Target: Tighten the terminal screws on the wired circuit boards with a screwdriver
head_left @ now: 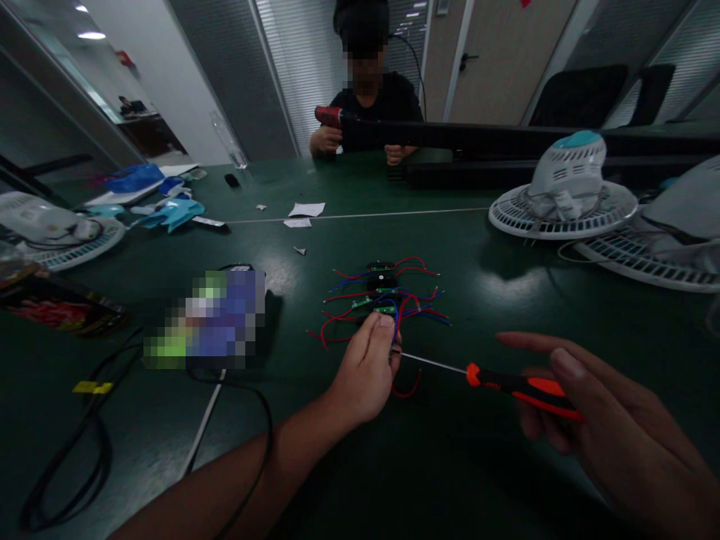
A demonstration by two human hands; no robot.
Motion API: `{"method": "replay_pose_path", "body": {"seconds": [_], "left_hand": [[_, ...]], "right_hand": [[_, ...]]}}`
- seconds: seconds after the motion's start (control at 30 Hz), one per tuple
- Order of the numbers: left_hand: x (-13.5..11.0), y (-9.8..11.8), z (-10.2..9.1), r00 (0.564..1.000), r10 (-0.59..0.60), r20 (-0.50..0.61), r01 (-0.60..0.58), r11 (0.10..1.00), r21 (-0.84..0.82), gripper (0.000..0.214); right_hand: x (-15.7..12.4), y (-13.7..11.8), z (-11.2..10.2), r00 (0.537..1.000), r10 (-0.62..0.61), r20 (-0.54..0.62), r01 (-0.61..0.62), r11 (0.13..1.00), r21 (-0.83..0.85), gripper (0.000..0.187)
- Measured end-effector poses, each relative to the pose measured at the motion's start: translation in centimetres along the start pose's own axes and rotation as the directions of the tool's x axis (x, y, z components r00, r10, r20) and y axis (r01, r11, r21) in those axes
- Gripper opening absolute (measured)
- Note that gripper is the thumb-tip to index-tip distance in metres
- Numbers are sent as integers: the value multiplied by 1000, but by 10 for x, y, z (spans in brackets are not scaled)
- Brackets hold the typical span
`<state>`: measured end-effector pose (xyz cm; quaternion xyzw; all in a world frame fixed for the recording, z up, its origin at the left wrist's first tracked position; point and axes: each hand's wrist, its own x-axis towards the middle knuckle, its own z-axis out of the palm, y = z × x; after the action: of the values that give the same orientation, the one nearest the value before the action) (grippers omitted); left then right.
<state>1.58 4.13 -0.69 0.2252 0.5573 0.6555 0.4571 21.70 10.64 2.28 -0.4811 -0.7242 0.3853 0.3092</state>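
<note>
My left hand (364,369) is closed round a small circuit board with red and blue wires, mostly hidden by the fingers. In my right hand (613,424) lies the red and black handle of a screwdriver (523,390), with the thumb over it and the index finger stretched out. Its thin metal shaft points left, and the tip meets the fingers of my left hand; the exact contact is hidden. Just beyond my left hand, several small green circuit boards (363,302) with red and blue wires lie in a row, near a black piece (381,280).
White fan parts (562,210) stand at the right, another fan part (61,232) at the left. A blurred package (225,315), black cable (101,442) and bottle (61,304) lie left. Across the green table (450,480), a person holds a red power drill (329,116) beside a long black bar.
</note>
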Motion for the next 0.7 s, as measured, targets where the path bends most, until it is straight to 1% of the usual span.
{"method": "replay_pose_path", "body": {"seconds": [0.1,0.23,0.33,0.43,0.53,0.7], "left_hand": [[0,1,1,1000,-16,-8,15,1000,-5,38],[0,1,1,1000,-24,-16,24,1000,-2,39],[0,1,0,1000,-10,-7,10,1000,22,37],[0,1,0,1000,8,5,-8,999,43,36],[0,2,0,1000,10,12,-10,998,57,37],[0,2,1,1000,-6,-16,6,999,36,39]], "right_hand": [[1,-3,-1,996,39,83,-38,999,-20,46],[1,0,-2,995,-6,101,10,999,-40,42],[1,4,-2,994,8,109,-5,999,-33,44],[0,7,-1,994,27,102,-25,999,-24,47],[0,9,-1,996,24,88,-22,999,-23,46],[0,9,-1,999,12,53,-12,1000,-1,48]]}}
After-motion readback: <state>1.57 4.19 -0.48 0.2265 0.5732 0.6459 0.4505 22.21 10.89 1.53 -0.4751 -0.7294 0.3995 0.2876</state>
